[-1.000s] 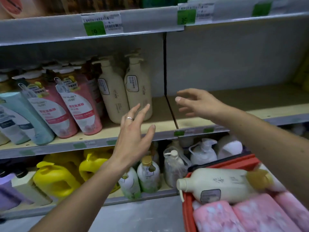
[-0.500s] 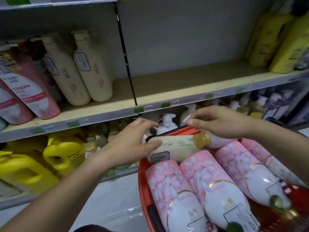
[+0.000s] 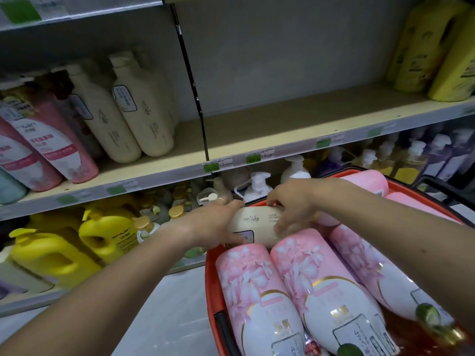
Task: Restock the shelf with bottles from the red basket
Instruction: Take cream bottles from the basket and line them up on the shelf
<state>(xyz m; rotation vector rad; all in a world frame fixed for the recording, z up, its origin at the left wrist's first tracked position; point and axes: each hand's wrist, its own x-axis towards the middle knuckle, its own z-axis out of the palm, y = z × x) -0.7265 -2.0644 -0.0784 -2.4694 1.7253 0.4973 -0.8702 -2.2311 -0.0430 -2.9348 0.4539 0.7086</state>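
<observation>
A cream bottle (image 3: pixel 257 224) lies on its side across the far end of the red basket (image 3: pixel 212 286). My left hand (image 3: pixel 218 224) grips its left end, thumb underneath. My right hand (image 3: pixel 293 204) curls over its right end, fingers on the label side. Several pink bottles (image 3: pixel 257 291) lie side by side in the basket below it. Two matching cream bottles (image 3: pixel 144 114) stand on the middle shelf (image 3: pixel 270 127), left of the black divider (image 3: pixel 191 80).
Right of the divider the shelf board is bare up to the yellow-green bottles (image 3: pixel 434 44) at the far right. Pink bottles (image 3: pixel 54 147) stand at the left. Yellow jugs (image 3: pixel 102 237) and pump bottles (image 3: pixel 257 186) fill the lower shelf behind the basket.
Both hands came down from the shelf to the basket and took hold of the cream bottle. My right hand slid from its gold cap onto the body.
</observation>
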